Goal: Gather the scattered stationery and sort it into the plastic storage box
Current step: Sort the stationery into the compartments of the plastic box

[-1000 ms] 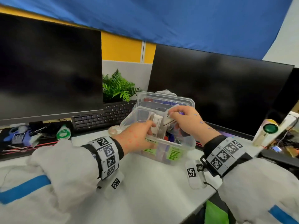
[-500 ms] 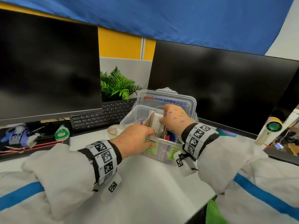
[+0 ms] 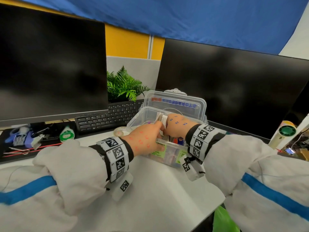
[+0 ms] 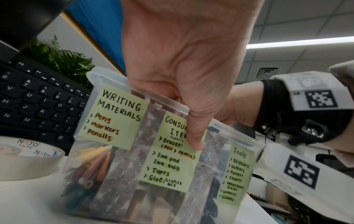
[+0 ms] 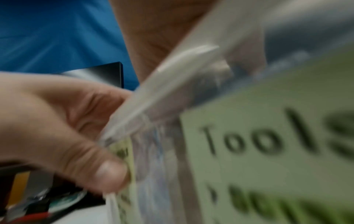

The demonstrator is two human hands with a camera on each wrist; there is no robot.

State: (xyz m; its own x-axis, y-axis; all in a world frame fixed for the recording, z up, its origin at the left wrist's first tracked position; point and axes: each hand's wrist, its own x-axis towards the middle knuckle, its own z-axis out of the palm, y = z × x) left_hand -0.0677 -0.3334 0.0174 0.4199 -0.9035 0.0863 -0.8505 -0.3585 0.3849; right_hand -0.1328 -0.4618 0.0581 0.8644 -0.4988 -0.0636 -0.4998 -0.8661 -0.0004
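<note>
The clear plastic storage box [image 3: 138, 117] stands open on the white desk, lid [image 3: 175, 101] tilted back. Green labels on its front wall [image 4: 116, 169] read writing materials, consumable items and tools. My left hand [image 3: 145, 139] grips the front wall: the thumb [image 4: 193, 136] presses the middle label and the fingers hook over the rim. My right hand [image 3: 177, 124] reaches down inside, holding the top of a white paper pack [image 3: 161, 118]; its fingertips are hidden. The right wrist view is blurred, showing the box rim [image 5: 172, 72] and the left thumb [image 5: 91, 151].
A tape roll [image 3: 119, 131] lies just left of the box, close up as the tape roll [image 4: 25, 159]. A green-and-white dispenser [image 3: 66, 134] and a purple tool [image 3: 18, 138] lie far left. The keyboard [image 3: 107, 118], plant [image 3: 123, 86] and two monitors stand behind; a small fan [image 3: 284, 133] is right.
My right hand has gone from above the box down into it with the white pack. The left hand has stayed on the front rim.
</note>
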